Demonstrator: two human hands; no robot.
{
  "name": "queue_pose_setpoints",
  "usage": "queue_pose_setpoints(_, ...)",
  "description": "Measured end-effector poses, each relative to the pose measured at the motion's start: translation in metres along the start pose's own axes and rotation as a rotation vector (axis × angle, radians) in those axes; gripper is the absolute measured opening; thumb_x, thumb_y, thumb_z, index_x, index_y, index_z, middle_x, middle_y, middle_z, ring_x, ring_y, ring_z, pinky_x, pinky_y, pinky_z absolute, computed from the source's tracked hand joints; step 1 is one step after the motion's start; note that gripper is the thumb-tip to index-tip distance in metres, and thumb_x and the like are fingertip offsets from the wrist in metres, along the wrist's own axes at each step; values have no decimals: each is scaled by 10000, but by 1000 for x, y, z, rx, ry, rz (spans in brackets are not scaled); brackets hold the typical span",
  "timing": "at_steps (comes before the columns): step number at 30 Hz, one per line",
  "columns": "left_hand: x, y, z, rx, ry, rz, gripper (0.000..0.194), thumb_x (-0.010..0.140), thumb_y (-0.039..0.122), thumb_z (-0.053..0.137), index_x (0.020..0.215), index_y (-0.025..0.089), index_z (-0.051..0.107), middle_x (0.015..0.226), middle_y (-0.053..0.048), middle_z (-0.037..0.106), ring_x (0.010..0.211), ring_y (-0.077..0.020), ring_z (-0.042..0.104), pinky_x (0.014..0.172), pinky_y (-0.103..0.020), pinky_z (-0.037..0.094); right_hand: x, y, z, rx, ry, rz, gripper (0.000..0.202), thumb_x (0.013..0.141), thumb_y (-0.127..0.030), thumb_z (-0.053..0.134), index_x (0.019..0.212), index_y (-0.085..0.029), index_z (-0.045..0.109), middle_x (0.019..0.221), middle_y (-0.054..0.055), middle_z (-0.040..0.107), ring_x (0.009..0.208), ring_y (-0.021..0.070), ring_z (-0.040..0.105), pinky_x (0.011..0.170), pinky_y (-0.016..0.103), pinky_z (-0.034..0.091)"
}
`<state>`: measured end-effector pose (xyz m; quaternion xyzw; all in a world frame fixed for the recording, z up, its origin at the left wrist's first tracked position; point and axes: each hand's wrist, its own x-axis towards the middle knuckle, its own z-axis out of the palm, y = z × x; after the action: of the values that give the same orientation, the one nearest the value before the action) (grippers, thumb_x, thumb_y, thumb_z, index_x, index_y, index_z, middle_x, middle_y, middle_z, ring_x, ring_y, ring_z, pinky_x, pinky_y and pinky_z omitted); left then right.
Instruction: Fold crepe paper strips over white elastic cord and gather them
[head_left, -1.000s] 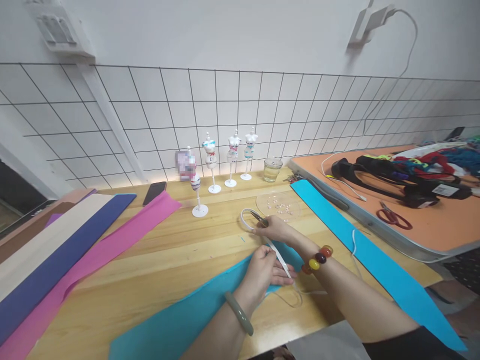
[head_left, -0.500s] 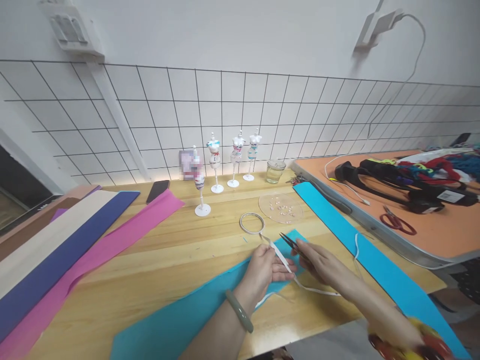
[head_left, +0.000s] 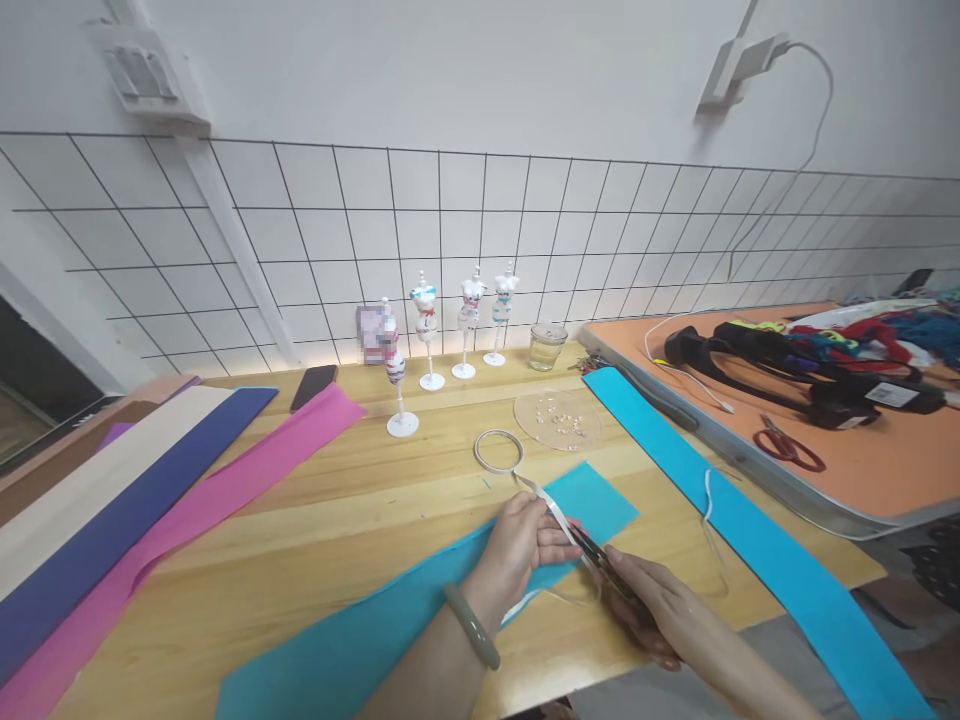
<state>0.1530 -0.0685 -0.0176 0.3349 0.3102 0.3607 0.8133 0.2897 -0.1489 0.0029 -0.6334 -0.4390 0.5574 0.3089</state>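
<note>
My left hand (head_left: 521, 540), with a green bangle (head_left: 472, 627) on its wrist, pinches a narrow strip of white tape (head_left: 553, 508) between thumb and forefinger, the other fingers stretched out beneath. The strip leads back to a thin ring-shaped roll (head_left: 477, 452) lying on the table. In my right hand (head_left: 652, 595) is a pair of dark scissors (head_left: 611, 572), their blades at the strip beside my left fingertips. Whether the blades have cut it I cannot tell. Under both hands lies a turquoise strip of cloth or paper (head_left: 360, 625).
Several small white mannequins (head_left: 402, 425) stand at the back near a glass of liquid (head_left: 548, 350). A clear round plate (head_left: 525, 415) holds tiny pieces. Blue strip (head_left: 675, 450), pink strip (head_left: 247, 465) and phone (head_left: 313, 387) flank the work. Red-handled scissors (head_left: 799, 452) lie on the orange surface.
My right hand has brought the scissors down and toward me, and their blades now meet the white strip. My left hand keeps its pinch almost in place.
</note>
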Motion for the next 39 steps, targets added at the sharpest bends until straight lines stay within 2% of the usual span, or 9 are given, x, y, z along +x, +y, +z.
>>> queue_pose_setpoints(4, 0, -2, -1, 38, 0, 11, 276, 756, 398, 526, 841, 163, 409, 818, -123, 642, 687, -199, 649, 624, -316, 507, 2, -2, 1, -11, 36, 10, 514, 706, -709, 361, 582, -213, 411, 394, -87, 300, 299, 59, 229, 314, 212, 180)
queue_pose_setpoints(8, 0, -1, 0, 58, -7, 13, 338, 741, 458, 536, 847, 168, 398, 823, -114, 633, 689, -196, 645, 609, -307, 502, 6, -3, 3, -62, 62, -5, 533, 738, -689, 332, 508, -210, 371, 338, -79, 316, 254, 58, 245, 300, 216, 171)
queue_pose_setpoints(13, -1, 0, 1, 85, 3, 29, 305, 759, 441, 504, 844, 170, 391, 827, -113, 625, 716, -208, 644, 512, -254, 478, 8, -4, 8, -63, 135, -10, 524, 750, -671, 347, 538, -197, 416, 319, -74, 332, 255, 59, 260, 313, 212, 145)
queue_pose_setpoints(20, -1, 0, 1, 31, 31, 20, 287, 758, 411, 526, 848, 175, 391, 780, -87, 626, 684, -192, 648, 600, -295, 504, 9, -3, 15, -4, 125, -12, 508, 732, -685, 350, 566, -209, 414, 318, -83, 303, 275, 68, 217, 320, 229, 142)
queue_pose_setpoints(29, -1, 1, 3, 96, 13, 14, 357, 737, 487, 531, 834, 173, 393, 773, -90, 628, 669, -187, 639, 618, -309, 497, 16, -1, 16, 18, 191, -5, 521, 684, -710, 372, 525, -213, 388, 337, -76, 298, 290, 55, 193, 340, 233, 102)
queue_pose_setpoints(32, -1, 0, 2, 89, 10, 20, 323, 750, 457, 519, 832, 174, 387, 783, -95, 631, 677, -192, 639, 605, -310, 497, 17, -1, 19, 47, 214, 5, 533, 650, -734, 379, 499, -224, 344, 328, -79, 260, 291, 55, 153, 343, 244, 89)
queue_pose_setpoints(36, 0, 1, 1, 39, 16, 11, 230, 772, 378, 471, 823, 168, 392, 776, -110, 641, 678, -200, 644, 614, -320, 500, 14, -7, 20, 55, 218, -26, 527, 617, -738, 419, 515, -226, 346, 388, -67, 266, 351, 77, 210, 362, 251, 172)
queue_pose_setpoints(39, 0, 3, 1, 12, 10, -13, 234, 775, 383, 436, 830, 156, 415, 779, -123, 644, 669, -198, 644, 623, -320, 501, 12, -10, 20, 70, 193, -49, 510, 616, -724, 440, 577, -218, 393, 473, -59, 285, 414, 89, 245, 391, 246, 194)
